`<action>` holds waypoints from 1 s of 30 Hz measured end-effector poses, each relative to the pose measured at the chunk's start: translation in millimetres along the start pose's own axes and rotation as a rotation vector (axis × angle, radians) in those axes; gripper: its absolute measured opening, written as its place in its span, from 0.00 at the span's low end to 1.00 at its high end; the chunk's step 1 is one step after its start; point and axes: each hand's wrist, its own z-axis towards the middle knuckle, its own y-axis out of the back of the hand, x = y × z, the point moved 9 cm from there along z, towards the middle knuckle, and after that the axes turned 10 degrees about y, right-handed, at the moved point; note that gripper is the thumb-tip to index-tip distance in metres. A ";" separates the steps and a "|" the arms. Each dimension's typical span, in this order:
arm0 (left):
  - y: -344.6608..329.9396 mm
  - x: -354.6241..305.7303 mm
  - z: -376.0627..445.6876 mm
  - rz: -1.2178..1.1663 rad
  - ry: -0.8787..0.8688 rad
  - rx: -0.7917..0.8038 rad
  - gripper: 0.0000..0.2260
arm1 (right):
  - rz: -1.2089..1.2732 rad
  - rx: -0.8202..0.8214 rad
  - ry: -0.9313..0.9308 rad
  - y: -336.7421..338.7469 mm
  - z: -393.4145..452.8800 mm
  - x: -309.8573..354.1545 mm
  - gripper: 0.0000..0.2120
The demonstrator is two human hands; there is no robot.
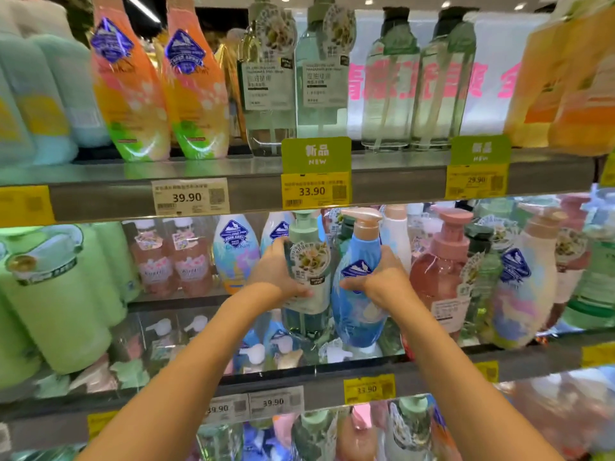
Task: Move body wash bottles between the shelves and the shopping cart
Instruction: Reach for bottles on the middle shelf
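My left hand (pixel 278 272) grips a dark green pump bottle (pixel 307 294) with a pale green cap and a floral label. My right hand (pixel 379 279) grips a blue pump bottle (pixel 357 314) with a peach-coloured pump. Both bottles stand upright side by side at the middle shelf (pixel 332 382), held in front of the bottles stocked there. Whether their bases touch the shelf I cannot tell. The shopping cart is out of sight.
The upper shelf (pixel 253 188) holds orange-green bottles (pixel 193 91) and clear pump bottles (pixel 389 91). On the middle shelf, large green bottles (pixel 56 294) stand left and a pink pump bottle (pixel 439 271) right. More bottles fill the shelf below. Yellow price tags (pixel 314 191) line the shelf edges.
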 end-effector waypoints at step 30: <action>9.1 -52.6 -260.2 -0.362 -0.489 0.275 0.36 | 0.147 -0.173 0.211 118.4 -272.4 51.1 0.30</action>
